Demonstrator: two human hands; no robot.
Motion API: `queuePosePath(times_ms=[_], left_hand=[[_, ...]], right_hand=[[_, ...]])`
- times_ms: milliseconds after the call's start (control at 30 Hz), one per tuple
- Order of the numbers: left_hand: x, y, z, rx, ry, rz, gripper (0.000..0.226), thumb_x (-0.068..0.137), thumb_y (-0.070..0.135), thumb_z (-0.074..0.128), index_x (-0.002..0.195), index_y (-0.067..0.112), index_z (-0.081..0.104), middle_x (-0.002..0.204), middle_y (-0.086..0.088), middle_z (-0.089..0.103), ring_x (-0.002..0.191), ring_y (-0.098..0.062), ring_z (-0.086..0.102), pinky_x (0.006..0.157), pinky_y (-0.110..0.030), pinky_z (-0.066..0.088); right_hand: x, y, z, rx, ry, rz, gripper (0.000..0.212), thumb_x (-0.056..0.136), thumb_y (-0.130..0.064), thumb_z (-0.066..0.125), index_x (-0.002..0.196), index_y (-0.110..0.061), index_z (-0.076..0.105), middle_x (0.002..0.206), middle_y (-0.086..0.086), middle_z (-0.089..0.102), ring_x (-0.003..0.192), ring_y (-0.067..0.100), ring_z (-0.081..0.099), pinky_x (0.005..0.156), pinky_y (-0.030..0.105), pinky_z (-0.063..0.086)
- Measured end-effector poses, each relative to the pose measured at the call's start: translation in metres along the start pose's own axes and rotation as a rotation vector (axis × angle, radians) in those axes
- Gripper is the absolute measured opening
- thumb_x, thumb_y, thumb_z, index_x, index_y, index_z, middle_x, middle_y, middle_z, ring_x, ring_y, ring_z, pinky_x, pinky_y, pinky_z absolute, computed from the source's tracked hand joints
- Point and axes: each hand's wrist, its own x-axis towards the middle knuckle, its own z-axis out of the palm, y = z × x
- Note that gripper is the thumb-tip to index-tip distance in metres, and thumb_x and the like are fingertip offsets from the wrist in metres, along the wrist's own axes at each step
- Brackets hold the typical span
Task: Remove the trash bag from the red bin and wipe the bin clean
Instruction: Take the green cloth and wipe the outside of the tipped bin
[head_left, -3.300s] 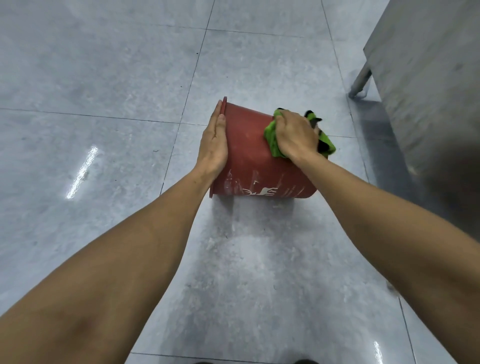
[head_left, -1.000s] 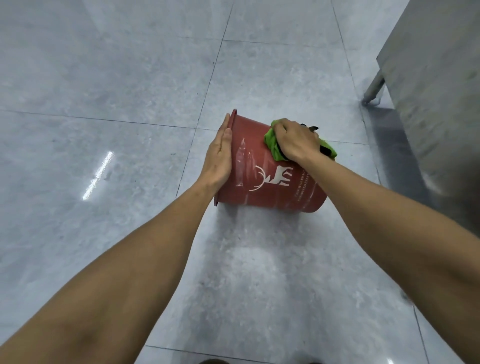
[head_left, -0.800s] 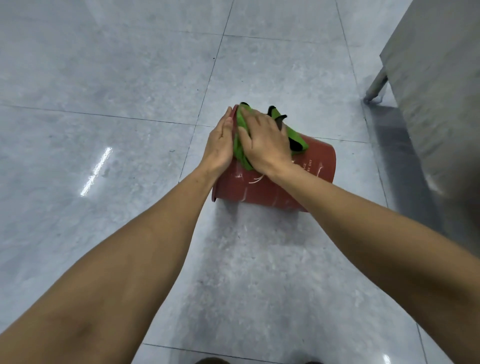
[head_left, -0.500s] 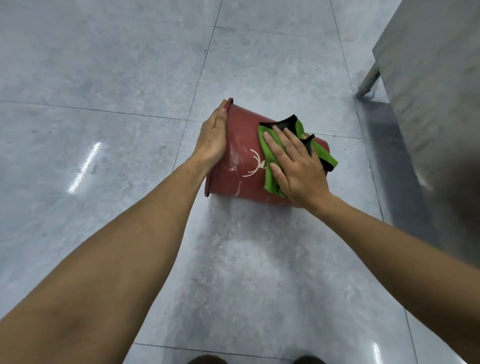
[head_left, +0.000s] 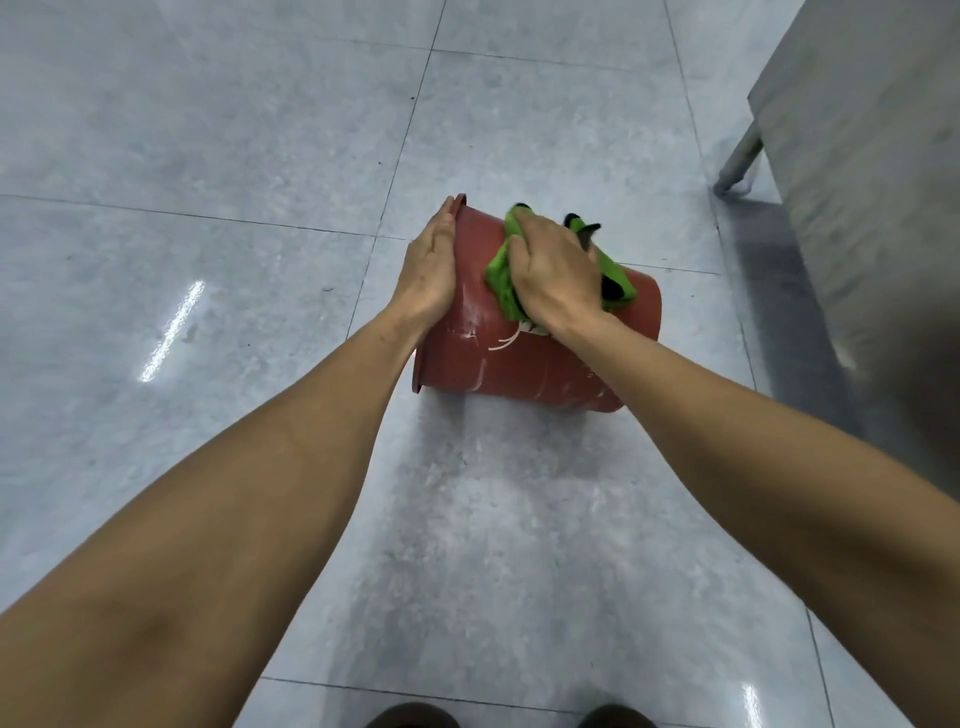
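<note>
The red bin (head_left: 498, 364) lies on its side on the grey tiled floor, its rim to the left and its base to the right. White smears and part of a white print show on its wall. My left hand (head_left: 431, 270) lies flat against the rim end, fingers together, steadying it. My right hand (head_left: 550, 270) presses a green and black cloth (head_left: 501, 280) onto the top of the bin's wall. No trash bag is in view.
A grey metal cabinet (head_left: 872, 156) on a slanted leg (head_left: 740, 158) stands close at the right, its shadow beside the bin. Bare glossy tiles (head_left: 208, 260) spread left and behind. The tips of my shoes (head_left: 415, 717) show at the bottom edge.
My right hand has slid the cloth from the near side of the bin's wall up to its top. The bin has turned, hiding most of the white deer print. The left hand stays on the rim.
</note>
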Motion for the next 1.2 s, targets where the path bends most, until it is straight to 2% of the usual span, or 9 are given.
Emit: queuePosePath(times_ms=[133, 367, 467, 600, 700, 800, 867, 1000, 1200], left_hand=[[0.001, -0.001, -0.002, 0.003, -0.012, -0.007, 0.044, 0.106, 0.027, 0.026, 0.146, 0.019, 0.041, 0.152, 0.007, 0.040, 0.139, -0.005, 0.036, 0.116, -0.019, 0.026], [0.003, 0.005, 0.000, 0.025, 0.014, -0.029, 0.044, 0.105, 0.037, 0.028, 0.142, 0.025, 0.048, 0.148, 0.004, 0.046, 0.136, -0.012, 0.043, 0.117, -0.033, 0.032], [-0.002, 0.002, 0.002, 0.032, 0.019, -0.001, 0.044, 0.105, 0.034, 0.025, 0.144, 0.024, 0.044, 0.150, 0.003, 0.044, 0.137, -0.013, 0.042, 0.117, -0.033, 0.031], [-0.007, -0.001, 0.000, -0.010, 0.007, 0.005, 0.044, 0.106, 0.034, 0.025, 0.146, 0.025, 0.041, 0.152, 0.006, 0.040, 0.139, -0.010, 0.038, 0.118, -0.032, 0.029], [-0.010, -0.003, 0.000, -0.024, 0.009, 0.010, 0.045, 0.106, 0.035, 0.025, 0.147, 0.025, 0.040, 0.153, 0.006, 0.039, 0.140, -0.010, 0.037, 0.118, -0.032, 0.029], [-0.010, -0.004, 0.000, -0.020, 0.012, 0.005, 0.045, 0.106, 0.034, 0.023, 0.148, 0.024, 0.038, 0.154, 0.005, 0.037, 0.141, -0.010, 0.035, 0.119, -0.032, 0.027], [-0.011, -0.004, 0.001, -0.015, 0.012, 0.010, 0.045, 0.106, 0.032, 0.023, 0.148, 0.023, 0.037, 0.154, 0.005, 0.037, 0.142, -0.010, 0.034, 0.119, -0.032, 0.026], [-0.009, -0.003, 0.001, -0.006, 0.005, 0.024, 0.044, 0.107, 0.026, 0.024, 0.147, 0.019, 0.040, 0.153, 0.005, 0.038, 0.141, -0.007, 0.034, 0.119, -0.027, 0.025], [-0.008, 0.000, -0.003, 0.009, -0.014, 0.005, 0.045, 0.106, 0.032, 0.024, 0.147, 0.023, 0.040, 0.154, 0.007, 0.037, 0.141, -0.007, 0.034, 0.119, -0.027, 0.025]], right_hand=[[-0.025, -0.004, 0.015, -0.157, 0.020, -0.249, 0.054, 0.103, -0.039, 0.026, 0.155, -0.024, 0.023, 0.160, 0.000, 0.028, 0.148, 0.018, 0.023, 0.119, 0.050, 0.014], [-0.085, 0.078, 0.017, -0.402, 0.103, -0.477, 0.054, 0.105, -0.040, 0.029, 0.155, -0.022, 0.022, 0.163, 0.004, 0.021, 0.151, 0.020, 0.018, 0.114, 0.052, 0.028], [-0.087, 0.103, 0.003, -0.348, 0.129, -0.371, 0.054, 0.104, -0.040, 0.027, 0.155, -0.023, 0.023, 0.162, 0.002, 0.022, 0.150, 0.019, 0.020, 0.113, 0.051, 0.030], [-0.059, 0.090, -0.010, -0.065, 0.206, -0.038, 0.048, 0.102, -0.035, 0.029, 0.147, -0.026, 0.042, 0.152, -0.003, 0.043, 0.142, 0.020, 0.035, 0.113, 0.050, 0.029], [-0.027, 0.071, -0.018, 0.004, 0.137, 0.160, 0.040, 0.099, -0.033, 0.027, 0.117, -0.023, 0.062, 0.123, 0.000, 0.065, 0.120, 0.026, 0.054, 0.110, 0.052, 0.029], [-0.006, 0.044, -0.020, 0.000, 0.013, 0.206, 0.038, 0.099, -0.032, 0.025, 0.099, -0.018, 0.060, 0.107, 0.006, 0.066, 0.105, 0.031, 0.057, 0.110, 0.055, 0.027], [0.000, 0.024, -0.015, 0.005, -0.008, 0.132, 0.035, 0.099, -0.031, 0.026, 0.103, -0.018, 0.059, 0.110, 0.005, 0.066, 0.109, 0.031, 0.057, 0.110, 0.056, 0.027], [-0.013, 0.002, 0.008, -0.050, 0.004, -0.129, 0.050, 0.102, -0.040, 0.028, 0.149, -0.024, 0.035, 0.153, 0.000, 0.040, 0.143, 0.021, 0.033, 0.117, 0.054, 0.019], [-0.072, 0.063, 0.017, -0.411, 0.112, -0.563, 0.053, 0.105, -0.042, 0.028, 0.156, -0.028, 0.018, 0.163, -0.001, 0.019, 0.151, 0.018, 0.016, 0.116, 0.051, 0.022]])
